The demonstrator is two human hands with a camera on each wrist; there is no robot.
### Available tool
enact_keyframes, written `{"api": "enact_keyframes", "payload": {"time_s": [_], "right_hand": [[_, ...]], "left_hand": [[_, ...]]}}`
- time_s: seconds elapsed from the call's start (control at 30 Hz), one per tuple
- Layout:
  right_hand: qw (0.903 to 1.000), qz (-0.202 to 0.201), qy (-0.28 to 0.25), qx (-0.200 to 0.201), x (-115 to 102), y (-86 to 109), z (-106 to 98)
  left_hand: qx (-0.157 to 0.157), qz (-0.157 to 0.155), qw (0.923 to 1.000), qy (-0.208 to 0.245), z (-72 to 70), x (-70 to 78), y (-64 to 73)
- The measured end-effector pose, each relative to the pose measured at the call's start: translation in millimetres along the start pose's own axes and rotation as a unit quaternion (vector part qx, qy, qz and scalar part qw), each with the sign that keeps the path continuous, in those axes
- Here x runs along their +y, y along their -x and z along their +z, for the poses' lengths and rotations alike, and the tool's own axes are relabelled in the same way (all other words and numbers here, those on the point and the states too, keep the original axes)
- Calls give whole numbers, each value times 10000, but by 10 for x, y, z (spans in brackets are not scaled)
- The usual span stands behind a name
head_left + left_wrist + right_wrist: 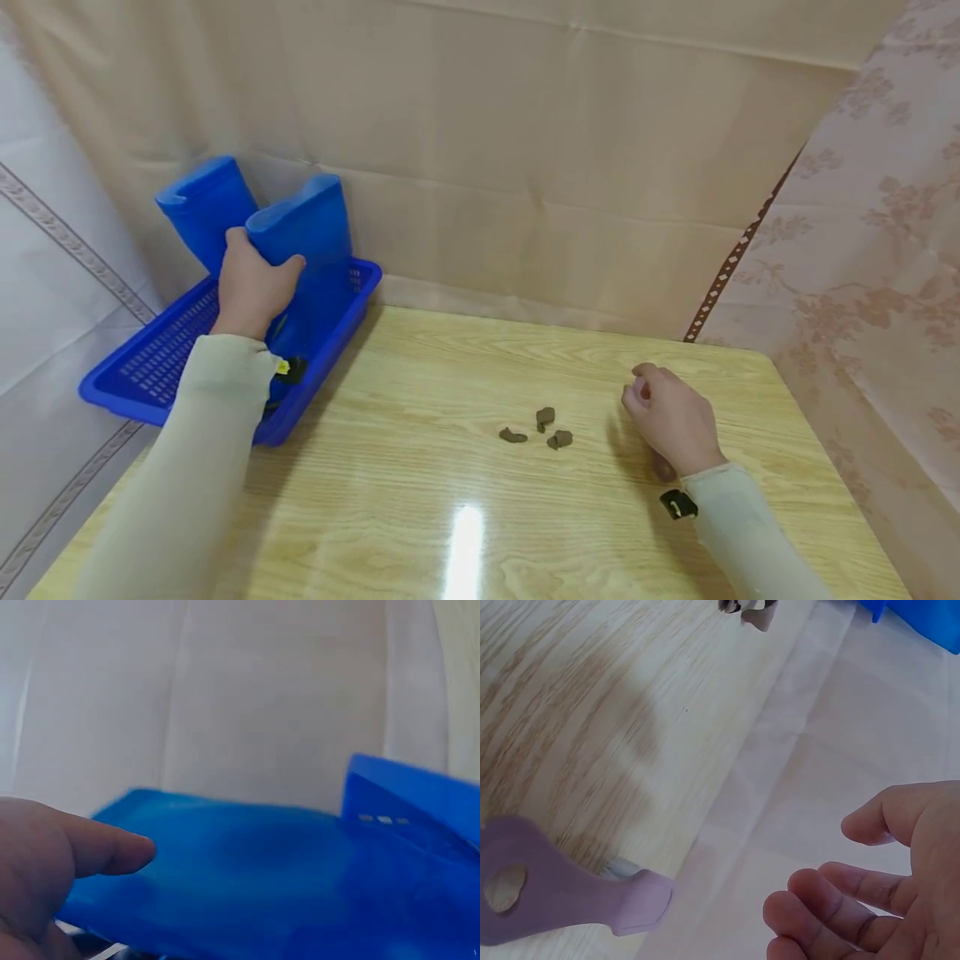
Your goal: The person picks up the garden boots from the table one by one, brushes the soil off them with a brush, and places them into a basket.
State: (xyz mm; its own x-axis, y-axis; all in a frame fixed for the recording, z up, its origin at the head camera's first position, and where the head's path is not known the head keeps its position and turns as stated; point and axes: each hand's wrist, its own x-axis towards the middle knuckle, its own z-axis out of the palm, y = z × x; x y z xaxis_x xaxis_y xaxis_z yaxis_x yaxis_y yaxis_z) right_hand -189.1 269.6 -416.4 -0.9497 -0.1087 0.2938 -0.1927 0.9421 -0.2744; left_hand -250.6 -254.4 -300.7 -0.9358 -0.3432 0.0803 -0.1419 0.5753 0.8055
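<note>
My left hand (255,283) grips the shaft of the right-hand blue rain boot (318,225), thumb on its near side. In the left wrist view the thumb lies along the blue boot (247,847). A second blue rain boot (213,208) leans beside it to the left. Both stand in a blue slatted basket (142,367), their lower parts mostly hidden by my arm and the basket wall. My right hand (671,417) is over the table's right side, fingers loosely bent and holding nothing. Below it lies a light purple brush (570,896) with a holed handle.
Several small brown clumps (545,417) lie mid-table, between the basket and my right hand. A beige cloth (525,167) hangs behind the wooden table (420,483). Patterned cloth (900,250) borders the right side, white cloth (45,275) the left.
</note>
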Motion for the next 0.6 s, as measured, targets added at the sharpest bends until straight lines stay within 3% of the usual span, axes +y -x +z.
{"api": "enact_keyframes", "payload": {"time_s": [0.2, 0.3, 0.37, 0.47, 0.53, 0.6], "right_hand": [[9999, 40, -73, -79, -10, -24, -8], [9999, 56, -101, -106, -13, -27, -13], [9999, 71, -111, -112, -16, -28, -16], [9998, 100, -143, -43, -17, -28, -24], [9998, 99, -176, 36, -17, -27, -31], [9997, 84, -212, 103, -13, -25, -35]], "left_hand": [[888, 425, 9944, 394, 147, 171, 100], [1425, 1071, 9829, 458, 266, 185, 160], [1834, 1761, 9662, 434, 356, 183, 201], [2339, 2902, 9266, 494, 502, 187, 270], [2386, 3463, 9055, 566, 603, 199, 325], [2190, 3796, 8971, 567, 698, 209, 383]]}}
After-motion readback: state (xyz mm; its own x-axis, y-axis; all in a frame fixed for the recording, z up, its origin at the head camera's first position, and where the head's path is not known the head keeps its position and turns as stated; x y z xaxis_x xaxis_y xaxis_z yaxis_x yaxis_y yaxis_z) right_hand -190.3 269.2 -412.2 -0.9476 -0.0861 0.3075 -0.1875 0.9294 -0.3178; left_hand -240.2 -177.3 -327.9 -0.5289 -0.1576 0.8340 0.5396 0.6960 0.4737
